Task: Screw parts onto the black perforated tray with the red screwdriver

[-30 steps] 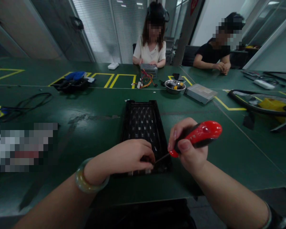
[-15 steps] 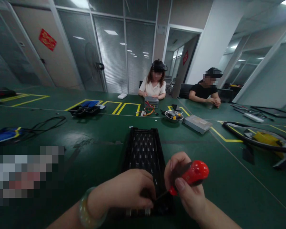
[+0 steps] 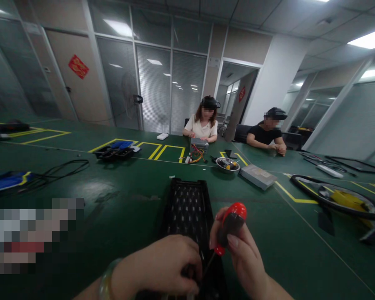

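The green table (image 3: 118,200) fills nearly everything in front of me, with yellow lines marked along its far side. On it, close to the near edge and straight ahead of me, lies a long black perforated panel (image 3: 187,208), its length running away from me toward the far edge. My left hand (image 3: 168,266) rests on the panel's near end, fingers curled down and pinched together over a spot I cannot make out beneath them, a pale bangle (image 3: 104,283) on that wrist. My right hand (image 3: 242,260), just beside the panel's right edge, is wrapped tight around a red and black screwdriver (image 3: 229,225), handle tipped up, thin shaft slanting down and left to where my left fingertips meet the panel. Across the table, at the far edge, two people sit with their hands on the surface; between them and my panel are a grey flat box (image 3: 258,176), a metal bowl (image 3: 227,165) and a tangle of coloured wires (image 3: 195,157). A black cable (image 3: 62,168) loops toward the left edge.
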### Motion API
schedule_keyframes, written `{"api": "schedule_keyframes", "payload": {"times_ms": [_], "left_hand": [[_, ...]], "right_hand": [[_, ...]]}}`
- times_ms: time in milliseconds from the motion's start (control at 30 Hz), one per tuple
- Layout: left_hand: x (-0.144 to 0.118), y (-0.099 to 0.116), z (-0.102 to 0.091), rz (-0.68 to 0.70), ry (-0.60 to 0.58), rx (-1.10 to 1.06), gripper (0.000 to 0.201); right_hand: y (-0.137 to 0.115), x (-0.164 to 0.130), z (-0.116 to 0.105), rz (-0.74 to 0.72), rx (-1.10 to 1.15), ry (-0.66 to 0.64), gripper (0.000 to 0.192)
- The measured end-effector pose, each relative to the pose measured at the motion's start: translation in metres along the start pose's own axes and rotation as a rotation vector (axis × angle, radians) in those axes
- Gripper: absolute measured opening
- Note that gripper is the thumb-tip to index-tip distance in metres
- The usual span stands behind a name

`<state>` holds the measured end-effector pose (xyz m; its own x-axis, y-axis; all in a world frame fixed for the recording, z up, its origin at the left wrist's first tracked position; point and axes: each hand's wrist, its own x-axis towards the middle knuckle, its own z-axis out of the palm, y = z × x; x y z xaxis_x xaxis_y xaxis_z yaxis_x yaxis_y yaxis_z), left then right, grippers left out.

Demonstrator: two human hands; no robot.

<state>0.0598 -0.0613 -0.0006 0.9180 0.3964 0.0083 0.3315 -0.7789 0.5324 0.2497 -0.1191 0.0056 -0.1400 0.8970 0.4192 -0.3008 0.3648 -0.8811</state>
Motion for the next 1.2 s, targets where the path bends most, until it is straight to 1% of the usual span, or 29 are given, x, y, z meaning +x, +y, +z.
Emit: {"api": "schedule_keyframes", "payload": {"times_ms": [100, 200, 400, 600, 767, 933, 1000, 1200], "left_hand": [[-0.0005, -0.0002, 0.0004, 0.002, 0.004, -0.007, 0.019], [-0.0012, -0.0001, 0.001, -0.002, 0.011, -0.016, 0.017], [-0.0015, 0.0017, 0.0007, 0.0, 0.037, 0.005, 0.018], [-0.0011, 0.0008, 0.0009, 0.031, 0.021, 0.005, 0.014], [-0.0012, -0.0003, 0.003, 0.041, 0.068, 0.011, 0.018], [-0.0007, -0.0005, 0.0042, 0.09, 0.049, -0.01, 0.011], [-0.0002, -0.0011, 0.0048, 0.094, 0.045, -0.004, 0.01], [-0.0002, -0.0034, 0.0073, 0.091, 0.046, 0.005, 0.012]], "right_hand": [[0.0002, -0.0001, -0.0007, 0.008, -0.115, -0.025, 0.026], [0.0024, 0.0001, -0.0019, -0.002, -0.169, -0.032, 0.028], [0.0067, -0.0003, -0.0013, -0.001, -0.127, -0.016, 0.04], [0.0068, -0.0024, 0.0002, -0.007, -0.079, -0.023, 0.037], [0.0078, -0.0019, 0.0014, -0.007, -0.076, 0.015, 0.043], [0.0079, -0.0004, 0.0021, -0.018, -0.086, -0.003, 0.033], [0.008, 0.0002, 0.0019, -0.026, -0.106, 0.0, 0.032], [0.0095, 0.0043, 0.002, -0.027, -0.132, 0.04, 0.03]]}}
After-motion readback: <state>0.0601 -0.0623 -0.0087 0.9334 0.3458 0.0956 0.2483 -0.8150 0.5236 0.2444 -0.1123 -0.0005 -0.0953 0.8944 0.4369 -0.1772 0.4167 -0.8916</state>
